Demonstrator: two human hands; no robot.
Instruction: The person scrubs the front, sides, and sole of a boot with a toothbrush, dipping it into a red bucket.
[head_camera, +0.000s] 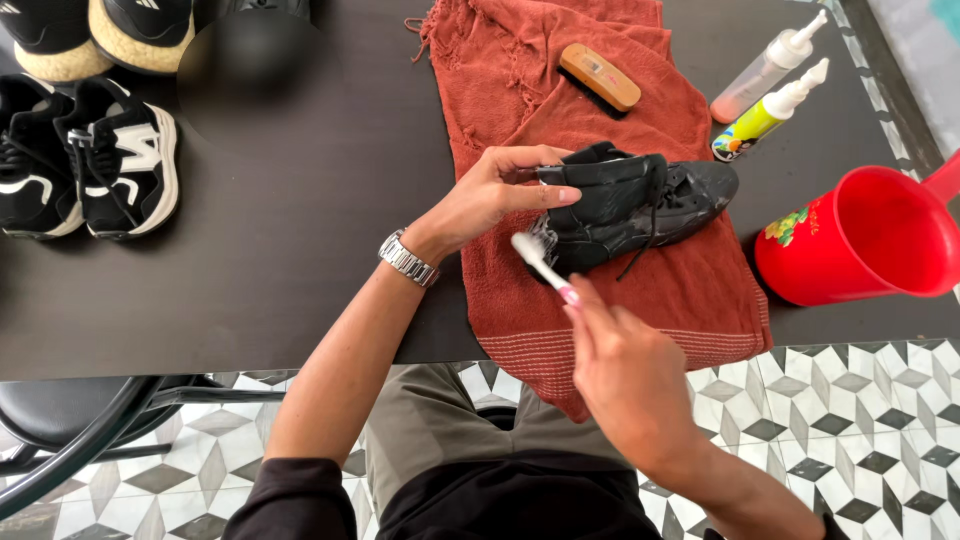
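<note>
While your left hand grips the heel of the black shoe lying on the rust-red towel on the dark table, your right hand pinches a white toothbrush, bristles touching the shoe's heel, red jug off to the right.

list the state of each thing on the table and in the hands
black shoe: on its side on the towel, foamy, gripped by left hand
toothbrush: in right hand, bristles at the heel
rust towel: spread, hanging over table edge
wooden brush: lying unused
two bottles: lying, capped
red jug: tipped sideways
</note>
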